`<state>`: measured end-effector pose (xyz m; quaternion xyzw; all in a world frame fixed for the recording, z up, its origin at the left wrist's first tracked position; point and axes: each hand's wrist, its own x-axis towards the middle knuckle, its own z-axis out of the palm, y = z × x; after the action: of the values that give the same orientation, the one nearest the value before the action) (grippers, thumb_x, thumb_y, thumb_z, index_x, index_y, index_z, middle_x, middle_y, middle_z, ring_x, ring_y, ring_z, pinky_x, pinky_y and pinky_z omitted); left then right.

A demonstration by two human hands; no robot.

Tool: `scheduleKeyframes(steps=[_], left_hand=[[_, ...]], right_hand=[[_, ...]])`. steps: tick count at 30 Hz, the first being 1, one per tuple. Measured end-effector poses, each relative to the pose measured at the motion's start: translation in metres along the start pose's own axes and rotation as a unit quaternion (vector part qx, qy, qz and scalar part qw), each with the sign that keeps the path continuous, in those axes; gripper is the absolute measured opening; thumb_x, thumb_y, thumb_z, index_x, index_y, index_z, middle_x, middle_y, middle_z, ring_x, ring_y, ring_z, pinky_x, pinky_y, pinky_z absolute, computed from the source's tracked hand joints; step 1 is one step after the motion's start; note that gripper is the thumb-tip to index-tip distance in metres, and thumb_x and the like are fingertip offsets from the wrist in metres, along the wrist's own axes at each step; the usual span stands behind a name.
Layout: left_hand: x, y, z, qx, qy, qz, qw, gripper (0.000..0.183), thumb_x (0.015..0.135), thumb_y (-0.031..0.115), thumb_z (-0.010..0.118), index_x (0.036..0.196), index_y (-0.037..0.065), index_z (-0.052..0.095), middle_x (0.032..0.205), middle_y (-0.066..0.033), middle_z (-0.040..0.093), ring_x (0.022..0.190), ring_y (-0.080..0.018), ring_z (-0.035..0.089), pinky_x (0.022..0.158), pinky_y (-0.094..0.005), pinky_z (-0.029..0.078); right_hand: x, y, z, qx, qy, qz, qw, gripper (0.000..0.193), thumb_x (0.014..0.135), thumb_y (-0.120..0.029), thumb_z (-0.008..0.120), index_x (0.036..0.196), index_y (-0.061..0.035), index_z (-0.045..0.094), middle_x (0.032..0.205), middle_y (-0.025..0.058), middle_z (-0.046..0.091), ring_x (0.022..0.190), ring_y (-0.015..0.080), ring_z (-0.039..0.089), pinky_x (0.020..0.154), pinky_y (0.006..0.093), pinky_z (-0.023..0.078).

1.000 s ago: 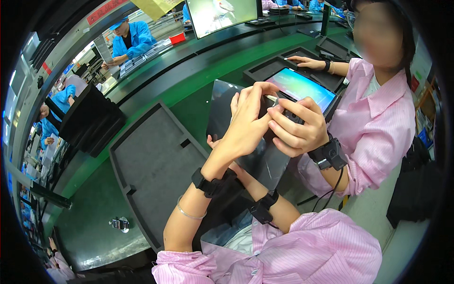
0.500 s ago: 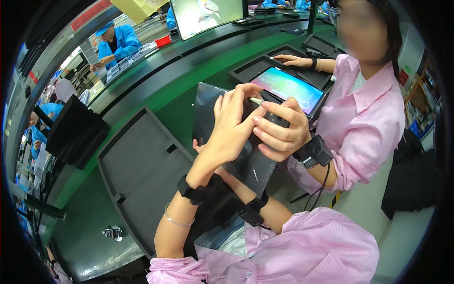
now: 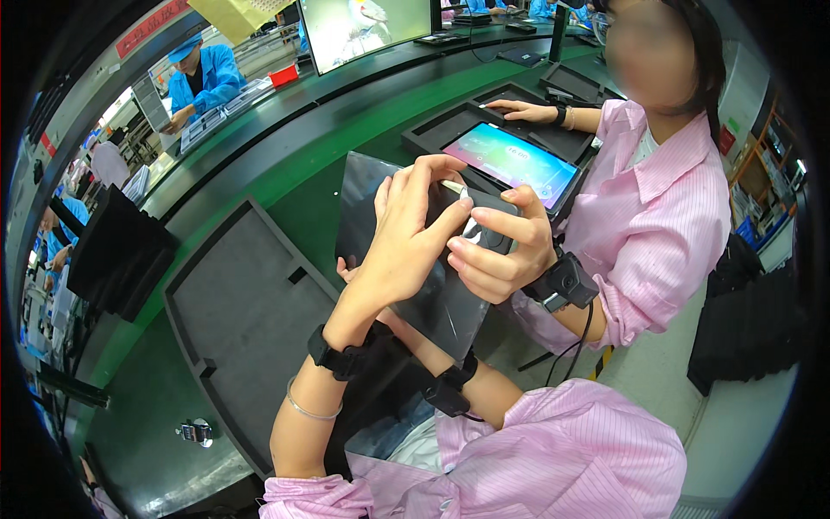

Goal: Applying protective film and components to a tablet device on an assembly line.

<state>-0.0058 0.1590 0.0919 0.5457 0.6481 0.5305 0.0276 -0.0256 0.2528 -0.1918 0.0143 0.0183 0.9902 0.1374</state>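
While held, dark sheet (image 3: 432,285) upright

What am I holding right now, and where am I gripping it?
A dark glossy sheet. Your right hand holds it from behind, mostly hidden. Your left hand presses its upper part, beside a co-worker's hand.

Left hand (image 3: 406,233) raised, fingers curled forward, right hand (image 3: 347,270) crossed beneath it, only fingertips showing.
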Motion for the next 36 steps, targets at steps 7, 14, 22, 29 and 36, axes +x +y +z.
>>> scheduleKeyframes(steps=[7, 14, 22, 29, 36], left_hand=[[-0.001, 0.000, -0.001, 0.012, -0.008, 0.008, 1.000, 0.037, 0.085, 0.023, 0.053, 0.118, 0.007, 0.049, 0.112, -0.0105, 0.052, 0.111, -0.0235, 0.044, 0.100, -0.0354, 0.029], [-0.002, 0.000, 0.000, 0.010, -0.007, 0.007, 1.000, 0.037, 0.085, 0.024, 0.051, 0.118, 0.007, 0.048, 0.112, -0.0107, 0.052, 0.111, -0.0237, 0.044, 0.100, -0.0360, 0.028], [0.000, 0.006, 0.000, 0.011, -0.023, 0.004, 1.000, 0.035, 0.086, 0.023, 0.050, 0.118, 0.007, 0.049, 0.111, -0.0098, 0.052, 0.110, -0.0232, 0.044, 0.099, -0.0351, 0.029], [-0.003, 0.016, -0.013, 0.031, -0.025, -0.004, 0.999, 0.024, 0.088, 0.020, 0.047, 0.105, 0.005, 0.058, 0.108, -0.0071, 0.052, 0.110, -0.0214, 0.042, 0.096, -0.0316, 0.032], [-0.016, 0.024, -0.016, 0.061, 0.013, 0.020, 0.998, 0.021, 0.090, 0.021, 0.052, 0.099, 0.003, 0.057, 0.103, -0.0066, 0.054, 0.107, -0.0222, 0.043, 0.094, -0.0321, 0.034]], right_hand=[[-0.005, 0.003, 0.013, -0.065, -0.012, -0.020, 0.998, 0.018, 0.088, -0.018, 0.060, 0.090, -0.0006, 0.061, 0.083, 0.0047, 0.064, 0.076, 0.0122, 0.062, 0.071, 0.0258, 0.053], [-0.012, 0.005, 0.027, -0.129, -0.022, -0.039, 0.991, 0.018, 0.088, -0.018, 0.060, 0.091, -0.0008, 0.061, 0.084, 0.0047, 0.064, 0.076, 0.0121, 0.062, 0.072, 0.0256, 0.053], [-0.017, 0.007, 0.053, -0.203, -0.041, -0.060, 0.976, 0.018, 0.089, -0.019, 0.060, 0.091, -0.0009, 0.061, 0.085, 0.0047, 0.064, 0.076, 0.0120, 0.062, 0.072, 0.0253, 0.052], [-0.032, 0.020, 0.076, -0.263, -0.055, -0.060, 0.961, 0.018, 0.089, -0.019, 0.060, 0.091, -0.0010, 0.061, 0.085, 0.0047, 0.064, 0.077, 0.0119, 0.061, 0.072, 0.0251, 0.052], [-0.056, 0.034, 0.102, -0.316, -0.077, -0.068, 0.943, 0.019, 0.089, -0.020, 0.060, 0.092, -0.0012, 0.060, 0.086, 0.0047, 0.064, 0.077, 0.0118, 0.061, 0.072, 0.0249, 0.052]])
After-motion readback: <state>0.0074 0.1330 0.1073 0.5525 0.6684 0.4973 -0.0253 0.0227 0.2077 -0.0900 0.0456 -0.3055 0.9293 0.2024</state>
